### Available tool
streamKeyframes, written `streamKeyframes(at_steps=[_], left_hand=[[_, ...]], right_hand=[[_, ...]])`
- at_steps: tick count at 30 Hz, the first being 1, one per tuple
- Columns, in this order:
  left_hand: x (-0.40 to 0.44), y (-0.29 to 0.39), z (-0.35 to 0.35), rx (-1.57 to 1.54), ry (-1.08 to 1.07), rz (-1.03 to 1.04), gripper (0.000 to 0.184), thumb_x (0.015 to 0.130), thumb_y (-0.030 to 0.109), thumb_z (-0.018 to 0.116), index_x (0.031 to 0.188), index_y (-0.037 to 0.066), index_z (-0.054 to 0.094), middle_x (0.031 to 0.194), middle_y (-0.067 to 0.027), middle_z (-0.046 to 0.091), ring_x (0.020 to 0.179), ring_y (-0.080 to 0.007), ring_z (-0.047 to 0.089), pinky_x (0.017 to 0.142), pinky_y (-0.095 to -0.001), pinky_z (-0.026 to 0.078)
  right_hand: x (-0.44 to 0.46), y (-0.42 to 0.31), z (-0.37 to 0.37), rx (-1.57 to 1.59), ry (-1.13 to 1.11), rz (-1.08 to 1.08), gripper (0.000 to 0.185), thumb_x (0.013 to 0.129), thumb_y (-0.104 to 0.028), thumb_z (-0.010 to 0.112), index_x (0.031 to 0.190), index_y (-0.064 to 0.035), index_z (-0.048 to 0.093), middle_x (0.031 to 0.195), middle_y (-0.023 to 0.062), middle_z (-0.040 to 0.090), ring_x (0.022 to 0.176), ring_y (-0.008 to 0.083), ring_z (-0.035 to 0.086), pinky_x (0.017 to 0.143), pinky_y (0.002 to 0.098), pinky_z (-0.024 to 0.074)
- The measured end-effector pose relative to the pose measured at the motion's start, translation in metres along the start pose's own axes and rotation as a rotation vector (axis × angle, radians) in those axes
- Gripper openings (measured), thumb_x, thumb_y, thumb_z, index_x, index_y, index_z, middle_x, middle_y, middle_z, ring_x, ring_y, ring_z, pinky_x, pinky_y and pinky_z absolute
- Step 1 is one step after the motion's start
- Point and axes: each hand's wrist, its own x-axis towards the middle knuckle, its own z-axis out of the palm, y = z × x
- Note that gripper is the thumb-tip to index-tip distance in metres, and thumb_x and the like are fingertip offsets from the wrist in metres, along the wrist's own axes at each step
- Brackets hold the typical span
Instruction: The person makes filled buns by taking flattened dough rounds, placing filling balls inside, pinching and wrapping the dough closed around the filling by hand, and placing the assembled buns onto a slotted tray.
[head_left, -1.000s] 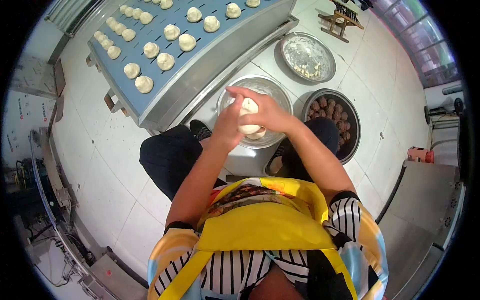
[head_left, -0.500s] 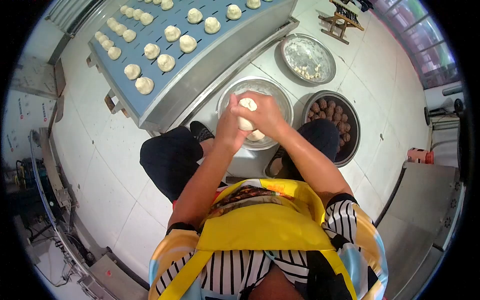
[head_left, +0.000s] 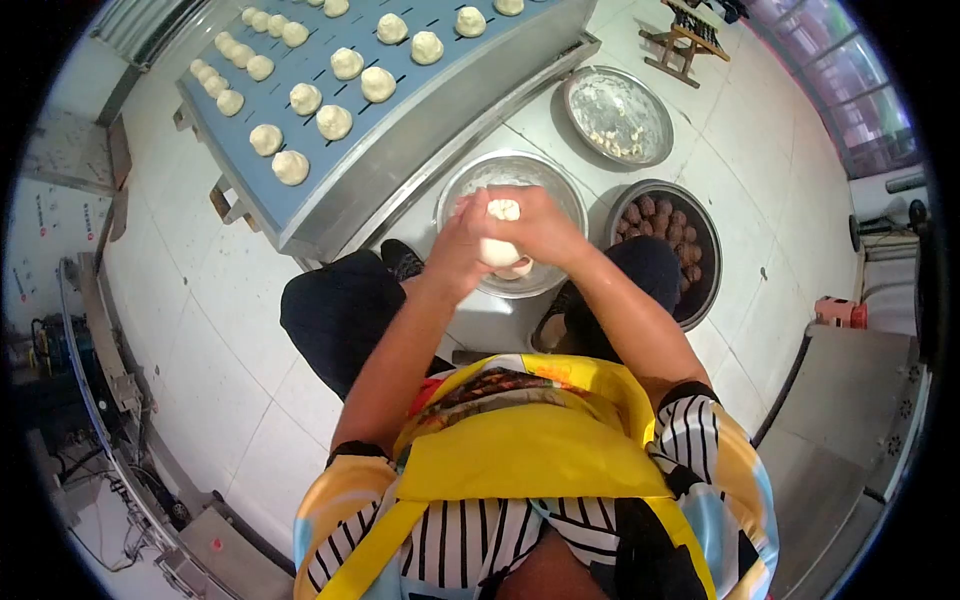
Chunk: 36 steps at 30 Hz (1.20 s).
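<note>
A ball of pale dough (head_left: 498,252) is clasped between my two hands above a shiny metal bowl (head_left: 565,192). My left hand (head_left: 458,252) wraps round its left side, fingers curled. From the right, my right hand (head_left: 543,228) closes over it, and a bit of dough bulges up between thumb and fingers. Just below the held ball, another pale dough piece (head_left: 516,270) shows partly, mostly hidden by my hands. What lies inside the ball cannot be seen.
Several shaped dough balls (head_left: 334,122) stand in rows on a blue slotted surface (head_left: 240,150) with a metal side. To the right are a floury pan (head_left: 650,125) with dough scraps and a dark-rimmed tub (head_left: 712,260) of brown balls (head_left: 662,222). A small stool (head_left: 682,45) stands farther off.
Both hands have shifted slightly and pressed closer round the dough. More of the ball's lower side shows now, and the fingers of my left hand sit higher.
</note>
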Motion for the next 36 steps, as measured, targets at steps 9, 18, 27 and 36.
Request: streamKeyframes(at_steps=[9,18,27,36], left_hand=[[-0.008,0.011,0.015,-0.066,0.081,-0.071,0.066,0.092,0.058,0.042,0.131,0.005,0.038,0.124,-0.0175,0.050,0.112,-0.0300,0.055,0.085,-0.0501,0.053],[0.006,0.000,0.005,0.050,0.254,0.134,0.051,0.096,0.048,0.041,0.123,0.005,0.046,0.111,-0.0140,0.056,0.099,-0.0241,0.060,0.078,-0.0432,0.053],[0.026,-0.021,-0.017,0.272,0.351,0.462,0.047,0.097,0.046,0.038,0.114,0.004,0.053,0.104,-0.0104,0.058,0.096,-0.0192,0.059,0.079,-0.0314,0.049],[0.009,-0.002,-0.020,-0.278,-0.261,-0.041,0.060,0.092,0.058,0.040,0.125,0.009,0.045,0.103,-0.0108,0.062,0.080,-0.0257,0.066,0.062,-0.0346,0.058]], right_hand=[[0.005,0.013,-0.004,0.086,-0.035,0.026,0.030,0.082,-0.025,0.069,0.104,-0.0049,0.067,0.093,0.0047,0.067,0.082,0.0100,0.060,0.077,0.0257,0.0493],[0.017,0.021,-0.005,-0.652,0.436,-0.649,0.051,0.077,-0.040,0.070,0.114,-0.0069,0.057,0.081,0.0119,0.066,0.070,0.0240,0.064,0.063,0.0347,0.0509],[0.009,0.013,-0.002,-0.970,0.417,-0.547,0.032,0.084,-0.040,0.061,0.077,-0.0102,0.053,0.065,0.0063,0.060,0.053,0.0269,0.060,0.048,0.0378,0.0469],[0.011,0.000,-0.024,-0.917,0.278,-0.681,0.018,0.082,-0.024,0.063,0.082,-0.0087,0.055,0.070,0.0089,0.059,0.060,0.0274,0.060,0.051,0.0370,0.0474]])
